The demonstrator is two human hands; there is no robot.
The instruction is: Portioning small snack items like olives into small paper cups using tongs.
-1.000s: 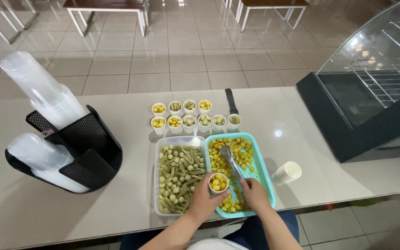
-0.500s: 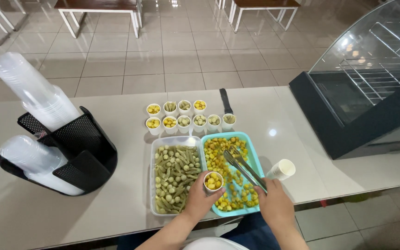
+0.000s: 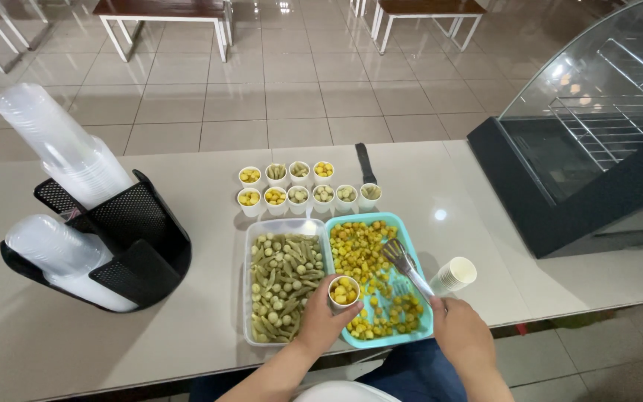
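A small paper cup (image 3: pixel 344 291) of yellow pieces is grasped in the left hand (image 3: pixel 327 321) over the teal tray (image 3: pixel 423 324). Metal tongs (image 3: pixel 406 266) are clenched in the right hand (image 3: pixel 461 335) above it.

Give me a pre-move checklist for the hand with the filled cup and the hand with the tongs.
1. Left hand grips small paper cup: ok.
2. Cup holds yellow pieces, upright: ok.
3. Right hand holds tongs by the handle: ok.
4. Tong tips empty over teal tray: cannot tell.
5. Room beside the row of filled cups on the counter: ok.
6. Spare cup stack within reach, lying on its side: ok.
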